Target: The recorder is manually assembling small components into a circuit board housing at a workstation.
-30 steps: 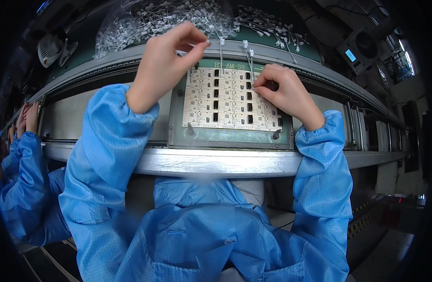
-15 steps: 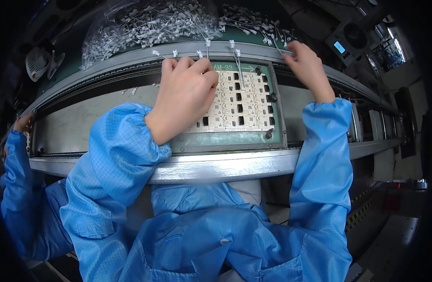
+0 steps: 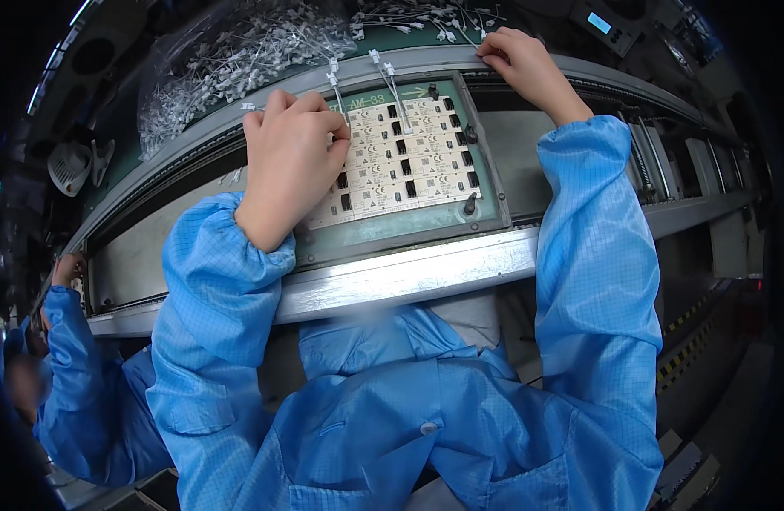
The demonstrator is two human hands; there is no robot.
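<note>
A panel of white circuit boards (image 3: 439,162) with black components sits in a green carrier (image 3: 486,209) in front of me. My left hand (image 3: 294,166) is over the panel's left part, its fingers curled down; whatever they grip is hidden beneath them. Just right of that hand, a white connector cable (image 3: 334,81) stands up past the far edge. Two more white cables (image 3: 392,89) rise from the panel's upper middle. My right hand (image 3: 526,72) is beyond the carrier's far right corner, thumb and forefinger pinched on the end of a thin white connector cable (image 3: 470,39).
A clear bag heaped with white connector cables (image 3: 247,72) lies beyond the far rail, with loose cables (image 3: 426,19) to its right. A metal rail (image 3: 409,268) runs along the near side. At far left is another person's hand (image 3: 68,269); a small white fan (image 3: 71,168) stands behind.
The whole view has shifted and turned, so the panel appears farther left. My right thumb and forefinger have come together. My left hand stays over the panel's left part.
</note>
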